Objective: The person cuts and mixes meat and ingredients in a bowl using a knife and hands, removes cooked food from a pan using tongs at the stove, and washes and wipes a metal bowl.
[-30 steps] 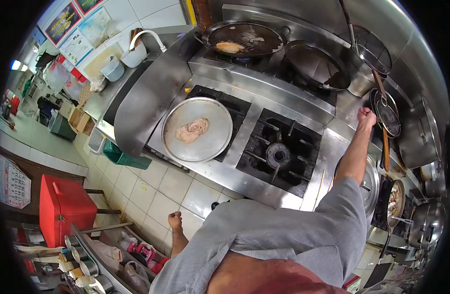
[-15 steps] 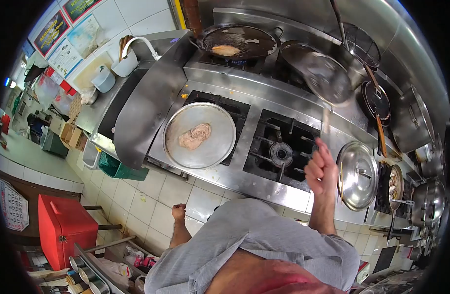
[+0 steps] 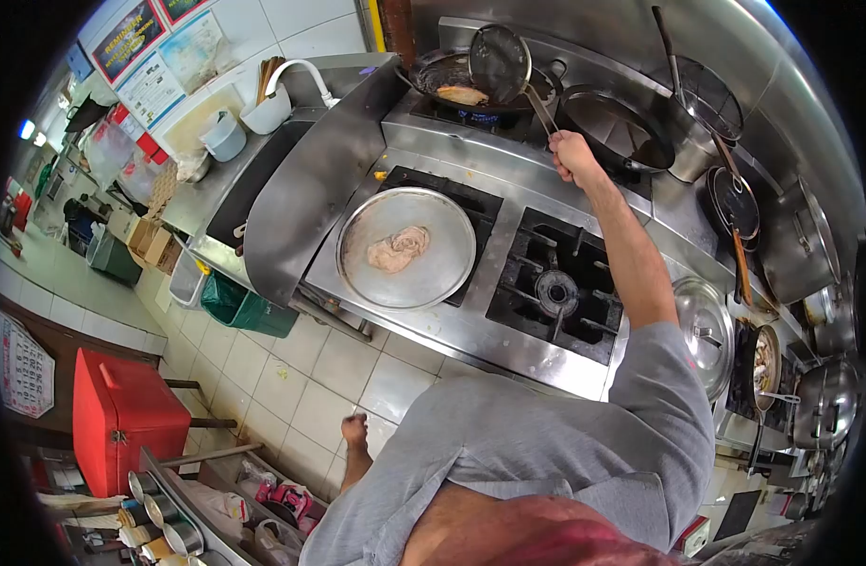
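Observation:
My right hand (image 3: pixel 572 158) is closed around the handle of a round mesh skimmer (image 3: pixel 501 64), with the arm stretched forward over the stove. The skimmer is raised over the right part of a dark wok (image 3: pixel 431 71) and hides some of it. A golden, fried-looking piece of food (image 3: pixel 462 95) lies in the wok, left of the skimmer. My left hand (image 3: pixel 354 431) hangs low by my side above the floor, fingers curled, with nothing visible in it. In front of me, a round metal tray (image 3: pixel 357 283) holds a pale pink, raw-looking lump of meat (image 3: pixel 398 250).
Right of the wok sits a wide dark pan (image 3: pixel 614 127) with liquid. A bare gas burner (image 3: pixel 557 292) is beside the tray. A metal lid (image 3: pixel 702 335) and pots (image 3: pixel 799 236) stand at right. A curved metal guard (image 3: pixel 305 203) rises at left; a red box (image 3: pixel 131 420) stands behind.
My right hand has moved forward and left, carrying the skimmer from over the dark pan to over the wok. My left hand still hangs low. The view has shifted slightly.

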Demonstrator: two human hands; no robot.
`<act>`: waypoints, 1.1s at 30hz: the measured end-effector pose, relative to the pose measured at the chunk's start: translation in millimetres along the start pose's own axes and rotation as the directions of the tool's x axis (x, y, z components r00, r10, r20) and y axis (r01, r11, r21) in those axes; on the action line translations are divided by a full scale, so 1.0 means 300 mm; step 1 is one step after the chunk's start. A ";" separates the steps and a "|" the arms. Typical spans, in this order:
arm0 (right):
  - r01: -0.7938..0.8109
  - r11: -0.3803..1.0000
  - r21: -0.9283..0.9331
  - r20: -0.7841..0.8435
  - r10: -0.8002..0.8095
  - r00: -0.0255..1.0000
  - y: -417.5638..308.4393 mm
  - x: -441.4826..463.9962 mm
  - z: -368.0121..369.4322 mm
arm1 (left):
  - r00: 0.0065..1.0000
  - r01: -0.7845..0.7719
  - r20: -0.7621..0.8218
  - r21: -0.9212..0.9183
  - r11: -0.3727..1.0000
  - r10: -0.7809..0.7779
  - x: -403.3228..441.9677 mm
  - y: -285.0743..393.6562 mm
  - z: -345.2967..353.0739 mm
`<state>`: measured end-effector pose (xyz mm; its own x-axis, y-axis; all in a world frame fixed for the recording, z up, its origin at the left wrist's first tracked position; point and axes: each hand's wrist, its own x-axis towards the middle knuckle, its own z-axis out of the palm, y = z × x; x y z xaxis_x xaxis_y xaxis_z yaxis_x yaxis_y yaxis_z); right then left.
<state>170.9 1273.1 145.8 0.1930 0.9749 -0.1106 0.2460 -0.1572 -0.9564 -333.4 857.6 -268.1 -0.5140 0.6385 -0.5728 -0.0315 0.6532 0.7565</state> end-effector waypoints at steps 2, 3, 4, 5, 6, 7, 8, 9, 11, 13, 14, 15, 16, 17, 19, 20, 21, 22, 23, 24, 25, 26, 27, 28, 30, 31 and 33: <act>-0.071 0.995 0.068 0.112 0.063 0.992 -0.016 0.035 0.006 | 1.000 0.010 0.000 0.096 0.995 -0.010 -0.041 -0.133 -0.034; -0.068 0.995 0.068 0.116 0.059 0.992 -0.024 0.036 0.012 | 0.998 0.063 -0.014 0.062 0.996 -0.062 -0.055 -0.214 -0.049; -0.083 0.994 0.068 0.118 0.074 0.990 -0.039 0.031 0.022 | 0.977 0.204 -0.032 -0.141 0.969 -0.211 -0.055 -0.290 -0.044; -0.098 0.993 0.068 0.120 0.090 0.989 -0.049 0.027 0.029 | 0.977 0.202 -0.036 -0.147 0.968 -0.210 -0.070 -0.324 -0.036; -0.096 0.993 0.068 0.126 0.087 0.988 -0.051 0.026 0.031 | 0.973 0.181 -0.130 -0.098 0.979 -0.193 -0.091 -0.351 -0.023; -0.088 0.991 0.097 0.144 0.074 0.987 -0.050 0.024 0.031 | 0.960 0.165 -0.222 -0.046 0.985 -0.171 -0.103 -0.369 -0.012; -0.082 0.989 0.126 0.163 0.061 0.985 -0.049 0.021 0.033 | 0.959 0.166 -0.226 -0.050 0.985 -0.173 -0.103 -0.379 -0.001; -0.081 0.989 0.126 0.168 0.059 0.984 -0.055 0.009 0.037 | 0.956 0.185 -0.223 -0.053 0.981 -0.192 -0.105 -0.375 0.013; -0.029 0.993 0.114 0.143 0.012 0.990 -0.063 -0.019 0.045 | 0.951 0.206 -0.223 -0.056 0.977 -0.213 -0.111 -0.369 0.015; -0.002 0.996 0.091 0.132 -0.010 0.991 -0.067 -0.034 0.051 | 0.967 0.214 -0.068 -0.304 0.928 -0.246 -0.147 -0.234 0.015; 0.024 0.998 0.066 0.118 -0.032 0.992 -0.067 -0.038 0.053 | 0.959 0.183 -0.144 -0.344 0.921 -0.244 -0.166 -0.166 0.038; 0.025 0.997 0.068 0.118 -0.032 0.992 -0.064 -0.041 0.053 | 0.959 0.181 -0.146 -0.343 0.922 -0.243 -0.149 -0.129 0.049; 0.021 0.997 0.078 0.124 -0.031 0.992 -0.061 -0.043 0.053 | 0.965 0.150 -0.161 -0.303 0.941 -0.206 -0.132 -0.099 0.056; 0.018 0.996 0.088 0.130 -0.030 0.991 -0.059 -0.045 0.052 | 0.970 0.118 -0.174 -0.262 0.958 -0.168 -0.120 -0.070 0.059; 0.027 0.996 0.088 0.127 -0.038 0.991 -0.055 -0.055 0.049 | 0.980 0.146 -0.108 -0.197 0.970 -0.169 -0.085 -0.026 0.043; 0.036 0.996 0.086 0.124 -0.046 0.991 -0.053 -0.062 0.048 | 0.982 0.112 -0.122 -0.241 0.964 -0.144 -0.075 -0.011 0.044; 0.036 0.996 0.087 0.122 -0.046 0.991 -0.052 -0.071 0.046 | 0.983 0.078 -0.136 -0.284 0.956 -0.120 -0.057 -0.009 0.045; 0.048 0.995 0.083 0.119 -0.058 0.991 -0.051 -0.082 0.045 | 0.984 0.052 -0.147 -0.283 0.958 -0.097 -0.043 -0.010 0.045; 0.060 0.995 0.078 0.115 -0.069 0.991 -0.049 -0.093 0.044 | 0.985 0.052 -0.146 -0.281 0.958 -0.096 -0.036 -0.015 0.044; 0.059 0.995 0.078 0.113 -0.068 0.991 -0.046 -0.103 0.044 | 0.983 0.070 -0.145 -0.258 0.964 -0.110 -0.034 -0.013 0.043; 0.068 0.996 0.051 0.103 -0.073 0.992 -0.043 -0.111 0.046 | 0.982 0.088 -0.144 -0.235 0.968 -0.124 -0.031 -0.011 0.044; 0.077 0.997 0.023 0.094 -0.079 0.992 -0.041 -0.120 0.048 | 0.982 0.087 -0.143 -0.234 0.968 -0.123 -0.033 -0.012 0.047; 0.077 0.997 0.024 0.093 -0.079 0.993 -0.042 -0.130 0.052 | 0.979 0.114 -0.144 -0.185 0.976 -0.142 -0.045 -0.012 0.052; 0.068 0.997 0.025 0.081 -0.070 0.994 -0.043 -0.141 0.056 | 0.976 0.142 -0.146 -0.136 0.981 -0.161 -0.057 -0.012 0.058; 0.060 0.998 0.028 0.069 -0.062 0.996 -0.037 -0.154 0.060 | 0.974 0.142 -0.159 -0.139 0.980 -0.163 -0.086 -0.019 0.071; 0.075 0.997 0.020 0.068 -0.077 0.995 -0.030 -0.156 0.061 | 0.971 0.143 -0.173 -0.144 0.979 -0.167 -0.095 -0.022 0.072; 0.091 0.996 0.013 0.071 -0.092 0.993 -0.023 -0.153 0.064 | 0.979 0.153 -0.109 -0.162 0.975 -0.172 -0.107 -0.019 0.060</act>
<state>142.0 1232.5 152.3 0.1012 0.9940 -0.0411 0.2503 -0.0654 -0.9660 -301.2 840.9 -259.8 -0.5914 0.4685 -0.6563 -0.2482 0.6686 0.7009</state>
